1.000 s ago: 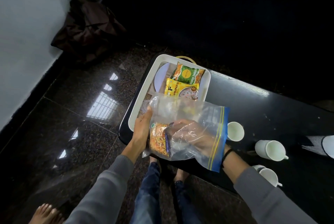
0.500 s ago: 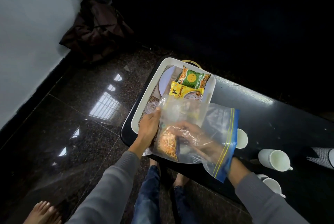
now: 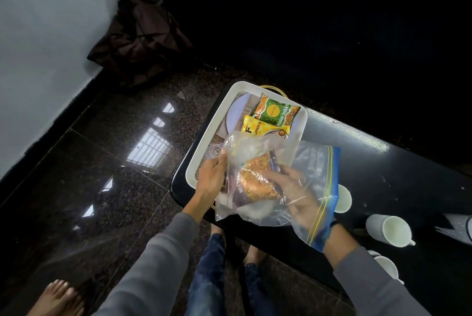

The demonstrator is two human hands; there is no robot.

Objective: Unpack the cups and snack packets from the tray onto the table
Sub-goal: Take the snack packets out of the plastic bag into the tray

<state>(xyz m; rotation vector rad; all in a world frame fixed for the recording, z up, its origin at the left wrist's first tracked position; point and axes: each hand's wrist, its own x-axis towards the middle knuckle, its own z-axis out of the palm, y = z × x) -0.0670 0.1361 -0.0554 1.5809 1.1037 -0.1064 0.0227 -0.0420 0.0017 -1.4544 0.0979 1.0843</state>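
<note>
Nearest my camera, grey sleeves reach fwd above jeans, w/ a bare foot (image 3: 58,297) at bottom left on the polished floor. My left hand (image 3: 212,177) grips the left edge of a clear zip bag (image 3: 316,170), held over the near edge of the black bench (image 3: 383,175) and the tray's near end. My right hand (image 3: 301,200) is inside the bag, seen thru the plastic, fingers curled on an orange snack packet (image 3: 258,183) that lies tilted w/in it. At right, white cups stand on the bench: the near cup (image 3: 387,268) by my right sleeve, the middle cup (image 3: 388,230) w/ handle pointing right, and the far cup (image 3: 343,198), partly hidden behind the bag's blue zip strip. Beyond the bag, the white tray (image 3: 204,152) sits at the bench's left end; inside it are a yellow packet (image 3: 258,128) and, just behind and touching it, a green packet (image 3: 274,112). Farthest back, a dark bag (image 3: 140,42) slumps against the pale wall.
</note>
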